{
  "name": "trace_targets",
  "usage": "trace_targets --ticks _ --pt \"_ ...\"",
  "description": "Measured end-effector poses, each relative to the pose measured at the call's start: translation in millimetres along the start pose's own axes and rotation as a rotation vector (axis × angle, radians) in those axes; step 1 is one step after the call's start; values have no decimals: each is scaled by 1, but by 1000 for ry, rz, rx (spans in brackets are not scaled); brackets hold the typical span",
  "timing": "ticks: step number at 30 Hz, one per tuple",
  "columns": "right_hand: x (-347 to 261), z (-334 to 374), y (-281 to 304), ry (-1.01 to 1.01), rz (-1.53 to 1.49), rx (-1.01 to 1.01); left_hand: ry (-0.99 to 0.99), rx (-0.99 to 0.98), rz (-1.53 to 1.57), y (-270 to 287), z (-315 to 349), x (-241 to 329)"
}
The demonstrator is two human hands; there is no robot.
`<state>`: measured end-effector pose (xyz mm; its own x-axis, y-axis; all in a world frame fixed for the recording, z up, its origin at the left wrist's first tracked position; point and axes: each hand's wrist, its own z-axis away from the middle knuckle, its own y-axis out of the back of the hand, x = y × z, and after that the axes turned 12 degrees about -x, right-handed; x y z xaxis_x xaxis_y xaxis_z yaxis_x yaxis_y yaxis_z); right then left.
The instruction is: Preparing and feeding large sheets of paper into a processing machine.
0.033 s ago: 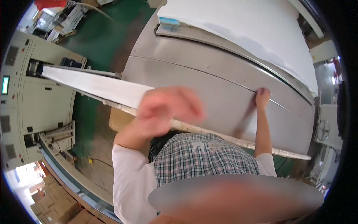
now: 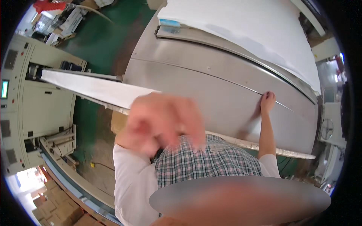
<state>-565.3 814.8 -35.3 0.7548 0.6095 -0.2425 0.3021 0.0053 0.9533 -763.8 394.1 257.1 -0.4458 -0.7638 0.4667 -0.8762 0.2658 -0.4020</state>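
My left hand (image 2: 164, 118) is raised close in front of my chest, above the near edge of a grey metal table (image 2: 222, 101). Its fingers hang bent downward and are smeared by motion, so whether they hold anything cannot be made out. Over to the right, my right hand (image 2: 268, 101) rests on the metal by a thin seam, its fingers curled in. Anything inside them is hidden. A long white strip (image 2: 86, 86) runs from the left toward the table and passes behind my left hand.
White sheet material (image 2: 245, 26) covers the far part of the table behind a raised metal bar (image 2: 203, 39). A pale machine cabinet (image 2: 49, 109) stands at the left. Cardboard boxes (image 2: 56, 203) are stacked at lower left. A handwheel (image 2: 327, 129) shows at the right.
My left hand has shifted slightly left and toward my body, with its fingers now pointing further down. My right hand has moved very slightly toward me along the metal.
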Motion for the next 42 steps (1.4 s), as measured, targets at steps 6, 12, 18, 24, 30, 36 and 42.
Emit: trace_targets --ticks 6,12,18,24,30,36,42 --pt "39 21 -2 -174 132 59 158 -283 279 9 -58 31" --pt "33 24 1 -226 124 52 21 -237 333 33 -62 21" --pt "21 22 4 -235 104 46 -39 -366 434 80 -58 9" --pt "28 20 6 -192 76 14 331 411 -129 242 -31 -40" --pt "23 16 7 -111 87 48 406 1126 -229 430 46 -77" --pt "21 19 0 -116 135 33 387 1330 -347 486 54 -84" --pt "27 22 2 -122 155 21 294 1140 -300 489 75 -87"
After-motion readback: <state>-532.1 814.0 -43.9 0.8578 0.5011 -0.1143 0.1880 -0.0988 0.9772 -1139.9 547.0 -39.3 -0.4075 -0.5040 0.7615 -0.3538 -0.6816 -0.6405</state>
